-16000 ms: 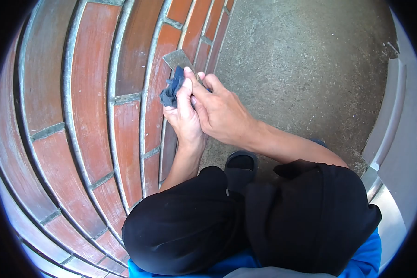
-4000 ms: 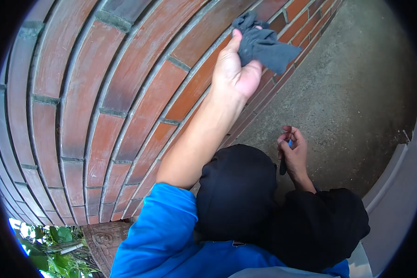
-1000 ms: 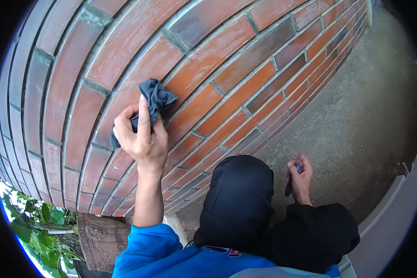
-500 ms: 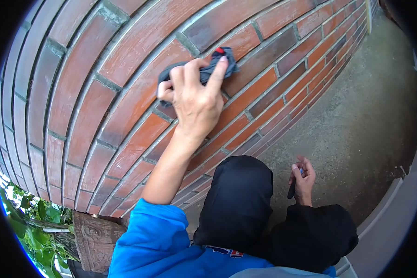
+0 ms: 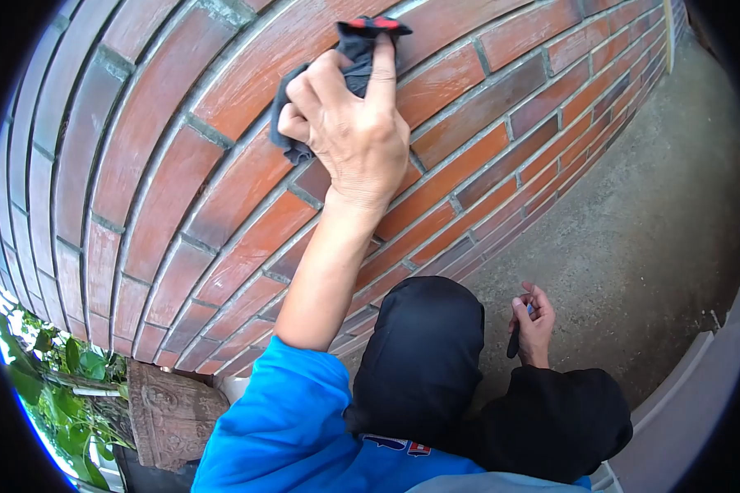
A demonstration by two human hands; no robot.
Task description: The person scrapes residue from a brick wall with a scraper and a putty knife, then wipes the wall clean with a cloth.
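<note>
Against the far left part of the scene, the brick wall (image 5: 156,185) curves round in long courses, its red, orange and grey bricks parted by pale grey recessed joints. Pale streaks mark several of the faces. Left hand (image 5: 349,131): back to the camera, clamped on a crumpled dark grey cloth (image 5: 357,54), which it holds to the brick faces. One finger (image 5: 382,74) on the right side of that hand lies straight, tip on the cloth; the others bend over it. Cloth position: bunched below and beyond the knuckles, spreading out to their left, with a red patch (image 5: 386,23) at its far edge. Outline of hand and cloth slightly blurred.

Right hand (image 5: 536,327): well apart from the left, above the concrete floor (image 5: 617,238) and just beyond the right knee. Its fingers curl round a dark slim object (image 5: 513,343), one end of which points nearward; a speck of blue shows between the fingers. The rest is hidden, so its kind cannot be told.

Near side: black trousers (image 5: 419,353) over bent knees, and a blue shirt (image 5: 284,411) with a small print at its hem. Near left: a carved brown planter (image 5: 173,408) stands beside green leaves (image 5: 70,403). Right edge: a pale ledge (image 5: 699,382) borders the floor.
</note>
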